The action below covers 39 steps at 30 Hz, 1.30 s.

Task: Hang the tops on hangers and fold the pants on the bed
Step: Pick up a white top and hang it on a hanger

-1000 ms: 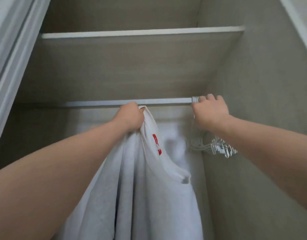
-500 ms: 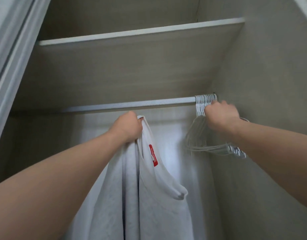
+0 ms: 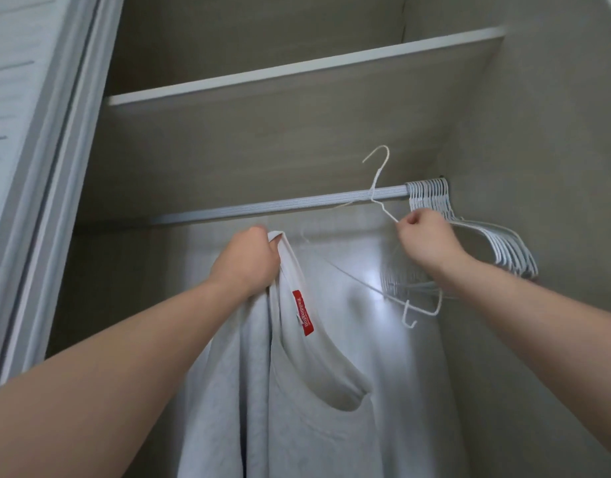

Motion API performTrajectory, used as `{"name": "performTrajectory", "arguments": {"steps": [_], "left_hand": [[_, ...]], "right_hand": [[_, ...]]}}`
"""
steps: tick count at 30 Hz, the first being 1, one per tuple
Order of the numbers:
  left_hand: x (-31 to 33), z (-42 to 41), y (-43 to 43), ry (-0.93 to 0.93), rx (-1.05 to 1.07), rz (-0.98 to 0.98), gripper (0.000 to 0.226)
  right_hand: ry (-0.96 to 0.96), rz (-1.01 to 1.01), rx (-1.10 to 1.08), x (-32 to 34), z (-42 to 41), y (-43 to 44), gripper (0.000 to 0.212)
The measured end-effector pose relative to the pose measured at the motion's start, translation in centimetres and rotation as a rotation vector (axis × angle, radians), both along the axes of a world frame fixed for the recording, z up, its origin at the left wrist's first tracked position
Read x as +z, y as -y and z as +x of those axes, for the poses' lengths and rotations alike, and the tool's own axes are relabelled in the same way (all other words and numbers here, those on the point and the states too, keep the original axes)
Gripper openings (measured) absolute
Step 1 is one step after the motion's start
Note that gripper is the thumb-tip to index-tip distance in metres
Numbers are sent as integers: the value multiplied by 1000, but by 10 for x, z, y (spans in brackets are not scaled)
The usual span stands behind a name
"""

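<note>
My left hand grips the collar of a white top with a red label, which hangs down below the closet rail. My right hand pinches a white wire hanger by its shoulder wire. That hanger is off the rail, tilted, with its hook pointing up in front of the rail. A bunch of several white hangers hangs at the rail's right end, just behind my right hand.
A wooden shelf runs above the rail. The closet's right wall stands close to the hanger bunch. A sliding door frame borders the left side. The back wall shows behind the top.
My right hand has pulled one hanger off the bunch and lifted it leftward in front of the rail. My left hand still holds the top by its collar.
</note>
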<state>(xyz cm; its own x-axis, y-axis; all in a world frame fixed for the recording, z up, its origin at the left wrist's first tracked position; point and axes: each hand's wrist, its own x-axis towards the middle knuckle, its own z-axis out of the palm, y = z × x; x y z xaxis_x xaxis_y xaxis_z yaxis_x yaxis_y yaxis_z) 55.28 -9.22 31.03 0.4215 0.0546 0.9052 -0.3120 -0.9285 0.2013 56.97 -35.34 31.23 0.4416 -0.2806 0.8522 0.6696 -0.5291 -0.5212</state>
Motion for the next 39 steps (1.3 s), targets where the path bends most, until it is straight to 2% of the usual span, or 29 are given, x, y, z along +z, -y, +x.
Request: {"name": "performTrajectory", "arguments": {"steps": [5,11,16,19,24,29,32,39], "left_hand": [[-24,-12,-13,8,-18,9,31],[-55,-43,-19,13,-41,13,32],[-41,-97,-11,62,-21,6,32],[-27,-137,2,98,-10,5,34],[-10,-221,47,130,84,21,29],[-7,-320,108,208,250,37,28],[-23,-374,142,202,339,1,32],[-85,-471,198,58,489,-74,29]], "right_hand": [[-46,219,273,-50,-9,-20,25],[-7,206,336,-83,-39,-33,27],[53,197,378,-77,-80,-31,10],[68,197,416,-69,-108,-21,10],[55,240,502,-58,-165,10,11],[42,291,678,-57,-238,66,10],[-12,346,834,-74,-277,103,19],[-101,511,1073,-131,-362,172,29]]}}
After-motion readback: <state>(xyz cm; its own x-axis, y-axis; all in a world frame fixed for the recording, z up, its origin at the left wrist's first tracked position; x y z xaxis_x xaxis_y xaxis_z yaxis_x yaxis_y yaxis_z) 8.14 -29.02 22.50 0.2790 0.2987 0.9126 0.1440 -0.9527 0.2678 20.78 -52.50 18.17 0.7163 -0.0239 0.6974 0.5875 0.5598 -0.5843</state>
